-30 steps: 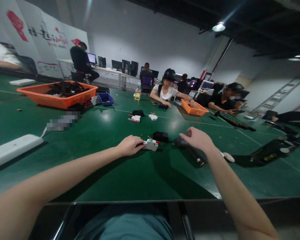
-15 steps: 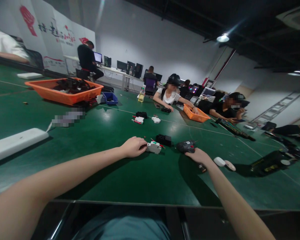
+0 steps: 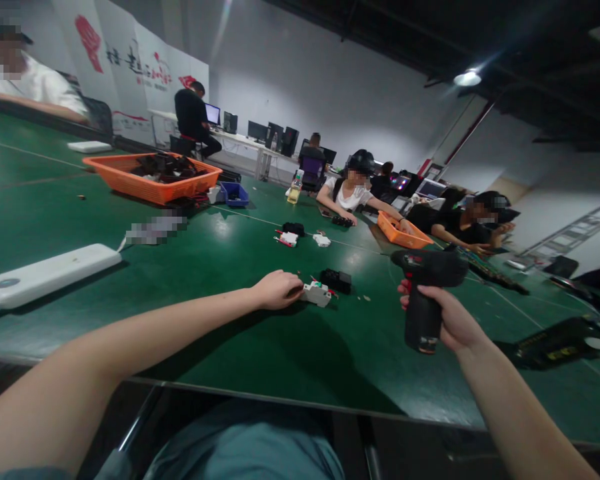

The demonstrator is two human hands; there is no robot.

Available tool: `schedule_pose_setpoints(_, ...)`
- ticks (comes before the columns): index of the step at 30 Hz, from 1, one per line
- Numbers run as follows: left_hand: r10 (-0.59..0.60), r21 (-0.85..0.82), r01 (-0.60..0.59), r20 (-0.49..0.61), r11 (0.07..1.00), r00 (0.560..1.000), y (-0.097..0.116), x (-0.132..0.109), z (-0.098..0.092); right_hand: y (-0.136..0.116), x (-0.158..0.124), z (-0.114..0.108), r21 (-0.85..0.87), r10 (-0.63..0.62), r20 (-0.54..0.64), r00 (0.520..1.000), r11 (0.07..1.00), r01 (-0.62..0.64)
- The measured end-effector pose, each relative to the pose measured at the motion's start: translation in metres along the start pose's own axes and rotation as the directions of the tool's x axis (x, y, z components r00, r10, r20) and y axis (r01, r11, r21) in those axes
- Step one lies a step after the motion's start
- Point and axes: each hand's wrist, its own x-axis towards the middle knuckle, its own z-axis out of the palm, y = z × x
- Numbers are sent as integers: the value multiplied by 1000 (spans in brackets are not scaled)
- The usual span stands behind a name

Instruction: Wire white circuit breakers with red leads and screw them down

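My left hand (image 3: 279,289) is closed on the left end of a white circuit breaker (image 3: 318,294), which rests on the green table and has a green mark on top. Red wire shows at the breaker's right side. Just behind it sits a black block-shaped part (image 3: 336,280). In my right hand (image 3: 453,317) is a black cordless screwdriver (image 3: 424,293), lifted above the table, its fingers wrapped round the handle and its nose pointing left. Farther back lie another white breaker with red wires (image 3: 287,239) and a smaller white piece (image 3: 322,240).
An orange basket (image 3: 150,190) of dark parts and a blue bin (image 3: 235,194) stand back left. A white power strip (image 3: 55,272) lies at left. Across the table a person (image 3: 350,190) reaches into another orange basket (image 3: 404,233). A dark bottle-like object (image 3: 550,343) lies at right.
My right hand has raised the cordless screwdriver off the table, bringing it up and to the right with its handle upright. My left hand keeps its hold on the breaker. The view has shifted slightly.
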Motion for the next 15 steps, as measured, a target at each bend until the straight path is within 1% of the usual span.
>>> schedule_pose_setpoints(3,16,-9,-16,-13,1000,1000,0,-1,-1,-23,-25,28,132,128,154,980,980,-149)
schedule_pose_setpoints(5,28,-9,-29,-23,1000,999,0,-2,-1,-31,-37,47,174,192,248,949,955,-239)
schedule_pose_setpoints(7,40,-8,-40,-31,999,999,0,-2,-1,-35,-46,64,191,254,308,917,928,-321)
schedule_pose_setpoints(9,44,-12,-45,-37,999,998,0,-3,-1,-37,-50,77,190,308,341,888,902,-387)
schedule_pose_setpoints(11,43,-23,-44,-40,999,998,0,-3,-1,-38,-52,87,181,345,359,868,886,-427)
schedule_pose_setpoints(15,39,-37,-41,-39,998,998,0,-3,-1,-36,-51,96,159,368,370,853,880,-448)
